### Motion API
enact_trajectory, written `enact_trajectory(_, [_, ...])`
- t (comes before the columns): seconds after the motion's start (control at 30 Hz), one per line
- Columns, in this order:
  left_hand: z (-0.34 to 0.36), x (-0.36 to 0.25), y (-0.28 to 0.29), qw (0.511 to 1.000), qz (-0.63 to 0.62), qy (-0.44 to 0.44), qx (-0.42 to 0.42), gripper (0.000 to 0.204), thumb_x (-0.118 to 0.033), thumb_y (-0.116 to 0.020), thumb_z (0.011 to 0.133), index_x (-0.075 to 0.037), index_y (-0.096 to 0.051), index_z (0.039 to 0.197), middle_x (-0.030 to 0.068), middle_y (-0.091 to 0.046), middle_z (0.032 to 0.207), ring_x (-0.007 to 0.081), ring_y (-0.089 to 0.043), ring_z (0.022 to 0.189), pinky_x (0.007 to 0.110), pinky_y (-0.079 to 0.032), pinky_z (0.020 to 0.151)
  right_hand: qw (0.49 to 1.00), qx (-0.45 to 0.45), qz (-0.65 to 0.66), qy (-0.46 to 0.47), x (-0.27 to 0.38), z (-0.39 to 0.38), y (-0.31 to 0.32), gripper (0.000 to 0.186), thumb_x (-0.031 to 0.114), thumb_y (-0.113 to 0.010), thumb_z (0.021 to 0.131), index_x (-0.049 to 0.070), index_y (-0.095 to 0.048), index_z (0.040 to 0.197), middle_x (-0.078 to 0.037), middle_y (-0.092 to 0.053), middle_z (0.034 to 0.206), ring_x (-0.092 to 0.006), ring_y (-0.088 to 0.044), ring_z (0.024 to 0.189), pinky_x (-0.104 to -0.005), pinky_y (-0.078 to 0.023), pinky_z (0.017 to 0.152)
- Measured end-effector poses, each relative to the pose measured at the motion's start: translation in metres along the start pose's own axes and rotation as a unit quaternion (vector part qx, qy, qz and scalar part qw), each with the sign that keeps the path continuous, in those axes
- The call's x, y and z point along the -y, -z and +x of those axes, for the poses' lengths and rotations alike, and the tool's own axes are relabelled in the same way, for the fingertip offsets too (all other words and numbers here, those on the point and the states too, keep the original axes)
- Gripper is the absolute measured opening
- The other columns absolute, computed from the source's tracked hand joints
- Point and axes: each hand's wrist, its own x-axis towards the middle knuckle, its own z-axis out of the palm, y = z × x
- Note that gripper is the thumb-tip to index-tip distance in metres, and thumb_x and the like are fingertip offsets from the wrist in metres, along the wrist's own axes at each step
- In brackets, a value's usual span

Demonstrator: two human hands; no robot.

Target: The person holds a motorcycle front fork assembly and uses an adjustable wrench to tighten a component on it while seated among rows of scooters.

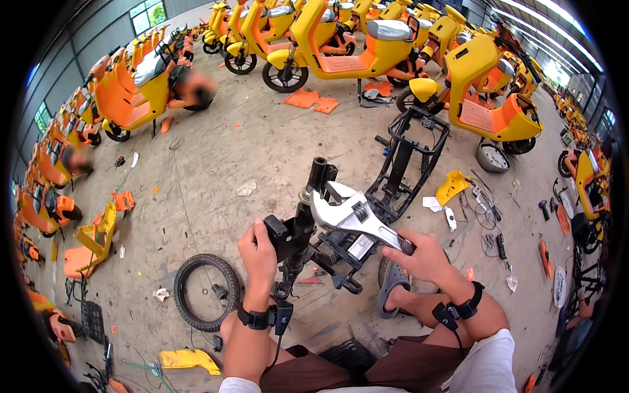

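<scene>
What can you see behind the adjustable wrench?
Past the adjustable wrench, parts of a black scooter frame and concrete floor show; whatever lies directly behind its head and handle is covered.

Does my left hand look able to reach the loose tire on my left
Probably yes, with a bend down: the tire lies on the floor left of your left hand, and nothing visible blocks the way. The hand is on a black block, so it may need to let go first.
</scene>
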Motion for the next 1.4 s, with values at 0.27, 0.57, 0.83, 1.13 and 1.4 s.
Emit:
enact_trajectory(0.27, [0.001, -0.004, -0.001, 1.000, 0.028, -0.010, 0.001, 0.039, -0.021, -0.044, 0.098, 0.009, -0.052, 0.074, 0.0062, -0.042, 0.055, 0.0100, -0.034, 0.058, 0.033, -0.031, 0.051, 0.994, 0.092, -0.057, -0.007, 0.005, 0.025, 0.024, 0.048, 0.044, -0.072, 0.080, 0.005, -0.068, 0.106, -0.016, -0.067, 0.076, -0.0268, -0.067, 0.067, -0.0342, -0.051, 0.062])
enact_trajectory(0.57, [-0.003, -0.003, -0.003, 0.999, 0.038, -0.015, -0.006, 0.039, -0.023, -0.044, 0.098, 0.008, -0.052, 0.075, 0.0202, -0.043, 0.057, 0.0221, -0.035, 0.053, 0.039, -0.034, 0.053, 0.971, 0.182, -0.154, 0.001, 0.040, 0.028, 0.050, 0.053, 0.046, -0.065, 0.084, 0.000, -0.063, 0.110, -0.021, -0.066, 0.074, -0.0342, -0.067, 0.070, -0.0407, -0.052, 0.064])
enact_trajectory(0.83, [-0.002, 0.000, -0.004, 0.999, 0.046, -0.016, 0.007, 0.045, -0.030, -0.043, 0.100, 0.008, -0.057, 0.081, 0.0169, -0.053, 0.064, 0.0186, -0.045, 0.060, 0.039, -0.039, 0.059, 0.963, 0.235, -0.043, -0.127, 0.103, -0.022, 0.019, 0.033, 0.018, -0.057, 0.079, -0.007, -0.049, 0.099, -0.028, -0.063, 0.077, -0.0421, -0.065, 0.075, -0.0452, -0.051, 0.068])
enact_trajectory(1.13, [0.011, 0.023, 0.010, 1.000, 0.020, -0.010, 0.009, 0.048, -0.034, -0.043, 0.101, 0.006, -0.067, 0.094, 0.0104, -0.067, 0.080, 0.0166, -0.058, 0.073, 0.034, -0.046, 0.070, 0.989, 0.132, 0.038, -0.059, 0.081, -0.029, -0.015, 0.051, 0.019, -0.064, 0.072, -0.011, -0.054, 0.111, -0.027, -0.064, 0.083, -0.0366, -0.066, 0.081, -0.0427, -0.051, 0.071])
enact_trajectory(1.4, [-0.066, -0.013, -0.016, 0.968, -0.026, -0.238, -0.072, 0.031, -0.006, -0.049, 0.094, 0.000, -0.041, 0.124, 0.0174, -0.043, 0.133, 0.0265, -0.042, 0.124, 0.036, -0.026, 0.108, 0.970, 0.133, 0.186, -0.085, 0.074, -0.048, 0.001, 0.029, 0.010, -0.062, 0.071, -0.011, -0.055, 0.088, -0.023, -0.062, 0.076, -0.0265, -0.068, 0.068, -0.0367, -0.053, 0.059])
